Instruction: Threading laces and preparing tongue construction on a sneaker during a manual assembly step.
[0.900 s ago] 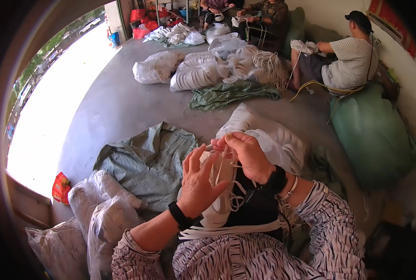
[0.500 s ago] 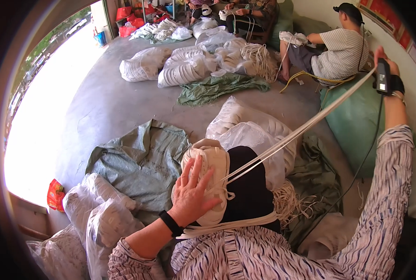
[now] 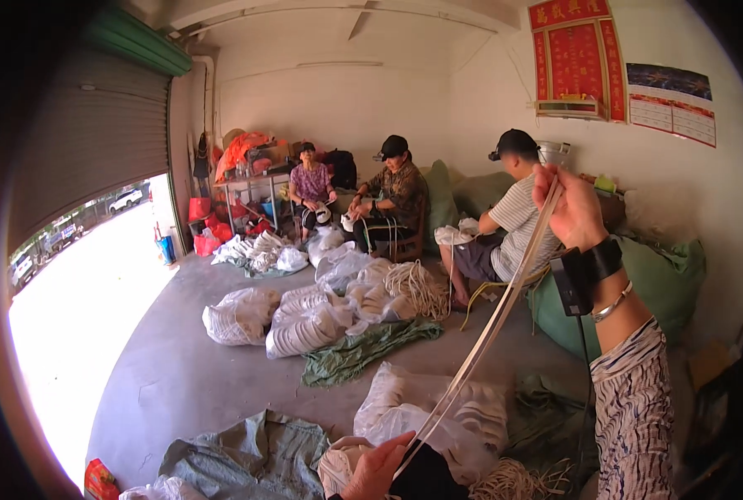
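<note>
A person's raised right hand (image 3: 573, 208) pinches a flat white lace (image 3: 488, 329) drawn taut up from a shoe (image 3: 425, 475) at the lower edge, where the left hand (image 3: 377, 468) rests, fingers curled, as three seated workers (image 3: 398, 196) thread laces nearby.

Garage workshop: roller shutter (image 3: 88, 158) raised, concrete floor (image 3: 180, 367), bulging sacks (image 3: 238, 315), seated workers (image 3: 396, 196) handling cord.
</note>
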